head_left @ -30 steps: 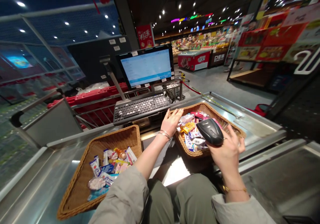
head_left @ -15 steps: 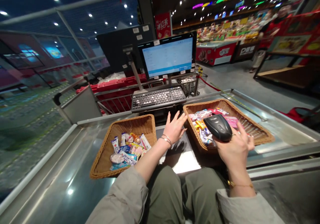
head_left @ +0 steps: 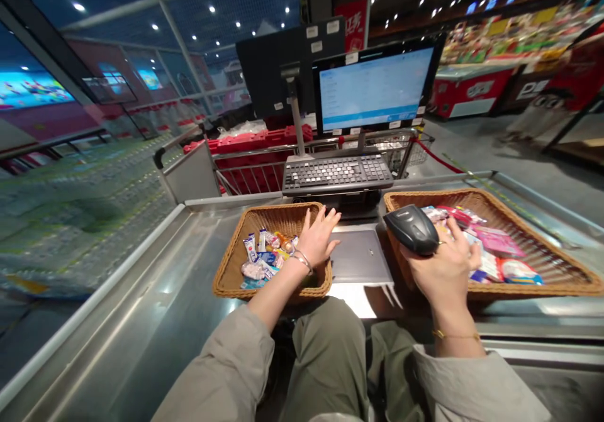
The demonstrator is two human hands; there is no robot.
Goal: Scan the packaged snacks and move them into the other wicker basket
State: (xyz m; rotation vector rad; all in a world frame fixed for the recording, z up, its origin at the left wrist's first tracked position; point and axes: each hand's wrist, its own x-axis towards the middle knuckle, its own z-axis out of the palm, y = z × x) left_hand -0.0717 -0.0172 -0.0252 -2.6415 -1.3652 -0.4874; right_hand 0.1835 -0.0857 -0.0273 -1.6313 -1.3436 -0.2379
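Observation:
My right hand (head_left: 446,265) grips a black handheld barcode scanner (head_left: 413,230) above the near left part of the right wicker basket (head_left: 566,265). Packaged sweets in pink, red, white and blue wrappers (head_left: 503,243) lie in that basket, partly hidden by the hand and scanner. My left hand (head_left: 317,238), fingers spread and holding nothing, hovers over the right side of the left wicker basket (head_left: 226,268). Small wrapped snacks (head_left: 264,255) are heaped inside it. Between the baskets lies a flat grey plate (head_left: 361,255) set into the counter.
A black keyboard (head_left: 337,173) sits behind the plate, below a lit monitor (head_left: 377,88). Metal counter surfaces (head_left: 174,321) run to both sides. Behind stand a shopping cart (head_left: 255,173) with red contents and a red freezer (head_left: 472,92). A person in red (head_left: 578,70) is at far right.
My view has turned left. My left hand has moved from beside the right basket to over the left one. The right hand still holds the scanner, now nearer the right basket's left edge.

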